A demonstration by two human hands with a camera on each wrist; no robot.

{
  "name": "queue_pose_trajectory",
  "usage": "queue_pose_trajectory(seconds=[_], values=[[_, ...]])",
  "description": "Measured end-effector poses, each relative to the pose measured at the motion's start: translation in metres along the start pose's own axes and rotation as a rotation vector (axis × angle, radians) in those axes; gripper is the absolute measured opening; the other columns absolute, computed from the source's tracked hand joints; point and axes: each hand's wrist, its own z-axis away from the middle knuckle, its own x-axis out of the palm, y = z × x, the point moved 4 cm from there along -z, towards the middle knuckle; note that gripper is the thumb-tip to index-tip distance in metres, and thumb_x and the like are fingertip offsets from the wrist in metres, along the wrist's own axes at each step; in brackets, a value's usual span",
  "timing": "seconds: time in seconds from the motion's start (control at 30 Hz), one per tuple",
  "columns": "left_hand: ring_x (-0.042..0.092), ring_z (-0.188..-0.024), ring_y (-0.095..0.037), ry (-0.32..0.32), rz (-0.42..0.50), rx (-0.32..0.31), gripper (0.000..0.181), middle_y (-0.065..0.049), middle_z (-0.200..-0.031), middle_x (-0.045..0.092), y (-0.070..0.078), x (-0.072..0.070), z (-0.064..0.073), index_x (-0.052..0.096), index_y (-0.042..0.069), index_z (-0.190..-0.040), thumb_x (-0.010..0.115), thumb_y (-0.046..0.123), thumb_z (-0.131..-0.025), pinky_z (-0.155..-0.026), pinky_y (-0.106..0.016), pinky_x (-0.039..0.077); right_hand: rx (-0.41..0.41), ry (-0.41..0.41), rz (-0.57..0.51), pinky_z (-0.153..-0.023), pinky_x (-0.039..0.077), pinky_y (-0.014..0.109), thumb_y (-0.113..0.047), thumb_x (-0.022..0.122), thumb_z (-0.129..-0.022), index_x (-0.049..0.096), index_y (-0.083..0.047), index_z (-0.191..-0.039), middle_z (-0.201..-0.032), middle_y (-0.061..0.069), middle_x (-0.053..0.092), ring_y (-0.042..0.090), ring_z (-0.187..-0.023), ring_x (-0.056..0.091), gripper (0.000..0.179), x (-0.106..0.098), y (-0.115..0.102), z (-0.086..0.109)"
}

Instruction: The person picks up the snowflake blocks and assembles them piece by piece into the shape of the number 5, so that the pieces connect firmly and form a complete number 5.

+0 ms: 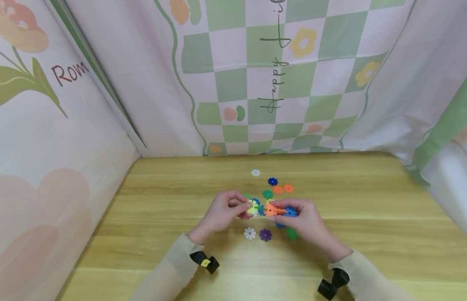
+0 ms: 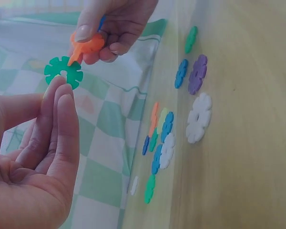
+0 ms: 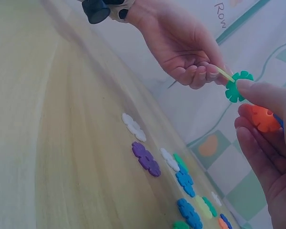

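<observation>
Above the table, my left hand [image 1: 223, 213] pinches a yellow-green notched flower disc [image 1: 252, 206] between thumb and fingers. A green notched disc [image 2: 51, 71] stands at its edge, and the two look slotted together. On the other side my right hand [image 1: 305, 217] grips an orange notched disc [image 2: 89, 46], whose edge meets the green disc. Part of a second orange piece shows beside it. Blue [image 1: 291, 211] shows by the right fingers; whether it joins the orange pieces I cannot tell. In the right wrist view the thumb covers part of the green disc.
Loose flower discs lie flat on the wooden table [image 1: 150, 251]. A white disc [image 1: 250, 233], a purple disc [image 1: 265, 235] and a green disc [image 1: 292, 234] are nearest. Farther back lie a navy disc [image 1: 273, 181], an orange disc [image 1: 288, 188] and others. A checked curtain [image 1: 263, 83] hangs behind.
</observation>
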Motion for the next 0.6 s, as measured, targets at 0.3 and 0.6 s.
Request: queue_pose_trajectory(seconds=[0.3,0.6], values=[[0.072,-0.078,-0.038,0.002,0.003,0.006,0.011,-0.010,-0.082,0.074,-0.0008,0.0005,-0.0012,0.065,-0.002,-0.099,0.068,0.008,-0.099,-0.075,-0.052,0.059,0.032,0.028,0.004,-0.071,0.060,0.032,-0.016,0.089,-0.079,0.076,-0.009,-0.110,-0.108,0.006,0.074,0.024,-0.086,0.070,0.034,-0.0002,0.0021,0.0003],[0.073,-0.076,-0.027,0.007,0.008,-0.012,0.012,-0.010,-0.084,0.074,-0.0040,-0.0007,-0.0021,0.065,-0.001,-0.102,0.066,0.010,-0.101,-0.076,-0.051,0.060,0.020,0.022,0.004,-0.080,0.058,0.030,-0.015,0.088,-0.081,0.075,-0.008,-0.112,-0.114,0.008,0.072,0.024,-0.098,0.068,0.034,0.0011,0.0025,-0.0003]])
